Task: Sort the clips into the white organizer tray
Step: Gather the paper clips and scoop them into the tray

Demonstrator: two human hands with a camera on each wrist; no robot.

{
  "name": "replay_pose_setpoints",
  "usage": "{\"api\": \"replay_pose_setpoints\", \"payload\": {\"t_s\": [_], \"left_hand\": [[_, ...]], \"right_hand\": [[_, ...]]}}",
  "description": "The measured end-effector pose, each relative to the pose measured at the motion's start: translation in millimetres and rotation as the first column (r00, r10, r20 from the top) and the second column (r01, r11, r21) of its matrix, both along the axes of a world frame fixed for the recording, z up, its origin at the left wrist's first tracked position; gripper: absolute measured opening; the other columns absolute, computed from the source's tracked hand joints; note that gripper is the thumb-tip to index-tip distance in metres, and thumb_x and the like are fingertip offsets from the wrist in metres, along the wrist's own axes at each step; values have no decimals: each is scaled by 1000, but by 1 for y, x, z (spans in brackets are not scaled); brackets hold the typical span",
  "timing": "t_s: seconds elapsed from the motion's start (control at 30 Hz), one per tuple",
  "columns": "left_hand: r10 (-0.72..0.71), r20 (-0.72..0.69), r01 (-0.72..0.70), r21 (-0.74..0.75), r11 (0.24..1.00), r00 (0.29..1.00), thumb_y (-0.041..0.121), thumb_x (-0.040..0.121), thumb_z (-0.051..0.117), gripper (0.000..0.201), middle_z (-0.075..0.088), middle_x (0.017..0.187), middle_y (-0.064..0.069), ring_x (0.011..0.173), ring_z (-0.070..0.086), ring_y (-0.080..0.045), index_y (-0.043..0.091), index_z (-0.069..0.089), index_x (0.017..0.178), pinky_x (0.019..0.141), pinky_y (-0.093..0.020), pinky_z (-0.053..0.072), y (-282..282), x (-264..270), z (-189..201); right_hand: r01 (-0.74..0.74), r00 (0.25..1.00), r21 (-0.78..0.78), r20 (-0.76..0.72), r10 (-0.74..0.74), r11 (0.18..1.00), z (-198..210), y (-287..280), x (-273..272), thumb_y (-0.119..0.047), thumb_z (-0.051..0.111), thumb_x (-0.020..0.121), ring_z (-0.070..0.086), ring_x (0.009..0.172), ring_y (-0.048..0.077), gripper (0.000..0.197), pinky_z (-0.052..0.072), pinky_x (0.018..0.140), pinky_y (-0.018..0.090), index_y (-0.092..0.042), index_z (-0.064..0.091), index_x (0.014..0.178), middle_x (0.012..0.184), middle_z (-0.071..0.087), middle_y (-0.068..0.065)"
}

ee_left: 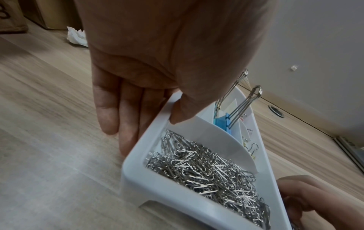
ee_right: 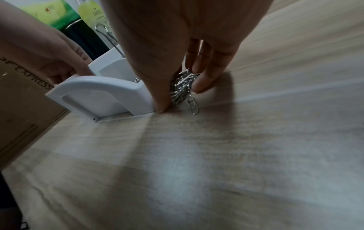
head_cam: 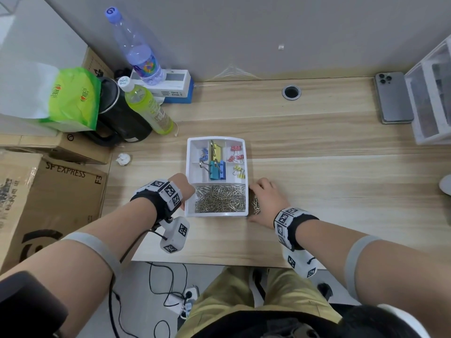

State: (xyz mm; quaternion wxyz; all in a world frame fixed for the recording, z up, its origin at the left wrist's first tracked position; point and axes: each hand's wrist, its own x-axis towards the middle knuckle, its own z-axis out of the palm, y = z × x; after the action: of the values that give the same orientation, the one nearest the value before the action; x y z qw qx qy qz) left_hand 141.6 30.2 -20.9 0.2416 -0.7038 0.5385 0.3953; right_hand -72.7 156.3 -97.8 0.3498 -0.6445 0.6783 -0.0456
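Note:
The white organizer tray (head_cam: 216,214) sits mid-table. Its front compartment holds a heap of silver paper clips (head_cam: 219,198). The rear compartments hold blue (head_cam: 217,169), yellow (head_cam: 216,150), pink (head_cam: 236,152) and small yellow binder clips (head_cam: 239,172). My left hand (head_cam: 186,191) grips the tray's left wall, thumb (ee_left: 183,112) over the rim and fingers (ee_left: 126,116) outside. My right hand (head_cam: 256,203) is on the table against the tray's right side and pinches a bunch of paper clips (ee_right: 182,87) between thumb and fingers. One loose paper clip (ee_right: 193,105) hangs from the bunch.
Bottles, a black kettle (head_cam: 117,118) and cardboard boxes (head_cam: 48,191) crowd the left. A crumpled tissue (head_cam: 123,159) lies left of the tray. A phone (head_cam: 394,97) and white drawer unit (head_cam: 432,93) stand at the far right. A cable hole (head_cam: 291,92) is behind.

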Motion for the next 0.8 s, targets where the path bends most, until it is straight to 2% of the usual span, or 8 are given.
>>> {"api": "replay_pose_setpoints", "payload": {"t_s": [0.07,0.17,0.2,0.33,0.47,0.57,0.7,0.8], "left_hand": [[-2,5,2,-4,1000,1000,1,90,39,31,42,26,-6,73,70,-44,8,38,60,35,-20,32,0,1,-1],[-2,5,2,-25,1000,1000,1,91,40,31,43,28,-7,82,68,-38,7,39,60,36,-20,33,0,0,1],[-8,4,8,-31,999,1000,2,91,40,31,45,31,-9,77,69,-36,7,39,60,36,-20,33,1,0,3],[-13,2,13,-44,999,1000,5,93,41,30,53,46,-13,40,60,-22,5,42,62,35,-20,34,1,-1,4],[-1,20,2,-43,999,1000,6,94,41,32,46,28,-5,47,63,-15,7,40,62,32,-17,31,1,-2,6],[-18,27,19,-41,999,999,5,93,41,32,44,26,-3,43,61,-13,8,39,61,30,-15,29,1,-2,8],[-39,28,40,-46,998,999,7,94,42,32,51,42,-8,39,57,-17,8,40,63,34,-19,33,0,-2,4],[-17,28,18,-47,999,999,6,94,41,31,47,29,-4,30,54,-16,7,40,63,34,-18,33,0,-1,2]], "right_hand": [[24,999,-5,21,-24,1000,0,0,0,-37,82,67,37,118,22,84,42,103,38,-18,43,139,129,41,5],[55,998,-5,33,-54,998,-2,-1,0,-24,77,74,39,116,20,63,42,102,37,-19,51,131,126,43,3],[65,997,-2,42,-65,998,-2,-1,0,-20,74,76,40,115,21,56,42,101,36,-18,53,128,124,44,3],[127,988,-16,90,-125,992,-1,-3,5,-9,63,80,43,107,23,37,41,94,31,-14,61,116,113,48,5],[163,983,-13,88,-161,987,-2,-6,10,-5,56,81,46,100,26,20,39,81,29,-11,63,99,102,48,5],[189,979,10,80,-190,982,-1,-9,12,-3,54,81,46,96,25,14,36,76,27,-9,63,90,98,47,5],[192,978,20,75,-193,981,2,-13,11,-1,52,80,49,91,27,16,36,72,28,-7,66,87,96,48,6],[208,974,29,89,-210,978,4,-15,9,2,53,82,54,90,27,19,33,70,24,-5,70,88,97,51,7]]}}
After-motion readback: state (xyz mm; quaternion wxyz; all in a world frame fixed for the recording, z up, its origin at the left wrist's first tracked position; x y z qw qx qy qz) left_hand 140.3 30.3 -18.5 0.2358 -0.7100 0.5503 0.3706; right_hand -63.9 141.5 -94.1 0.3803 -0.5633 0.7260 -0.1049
